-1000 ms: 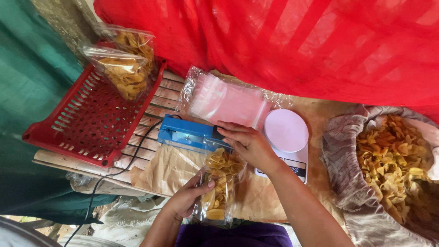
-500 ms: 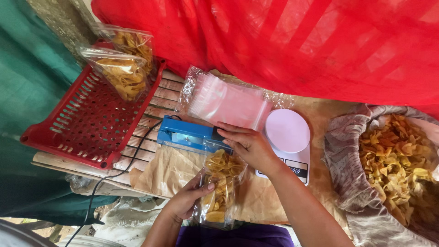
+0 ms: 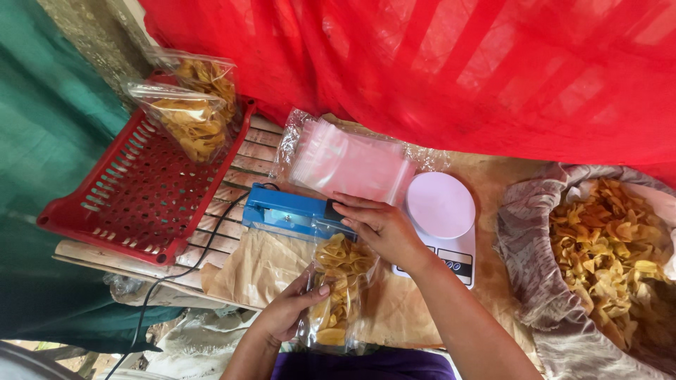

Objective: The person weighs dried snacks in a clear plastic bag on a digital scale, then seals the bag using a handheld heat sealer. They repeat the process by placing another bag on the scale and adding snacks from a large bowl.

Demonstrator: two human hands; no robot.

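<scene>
Red cloth (image 3: 436, 63) fills the whole top of the view, draped behind the bench, with a green sheet (image 3: 49, 141) hanging down the left side. Far right, a big sack (image 3: 535, 281) of grey cloth lies open, piled with loose yellow chips (image 3: 612, 246). On the left, a red slotted plastic basket (image 3: 127, 204) sits on the wooden slat table (image 3: 232, 176), and at its far end lie two filled clear bags of chips (image 3: 190, 112), one overlapping the other. Brown paper (image 3: 260, 267) is spread over the middle of the table. On it, a stack of empty clear plastic bags (image 3: 345, 165) lies flat just beyond the blue heat sealer (image 3: 282, 211), and a black cord (image 3: 176, 281) trails from the sealer's left end down off the table. Beside the sealer, to the right, a white kitchen scale (image 3: 442, 205) with a round platform.

Now the action, dead centre: the clear bag of chips (image 3: 338, 288) lies lengthwise toward the person, its open end tucked in at the sealer's right end. The right hand (image 3: 380, 229) is flat, fingers stretched and together, pressing down on the sealer's dark arm right over the bag's mouth, gripping nothing. The left hand (image 3: 289, 309) comes up from below, thumb and fingers lightly curled on the bag's lower left edge, pinching the plastic
</scene>
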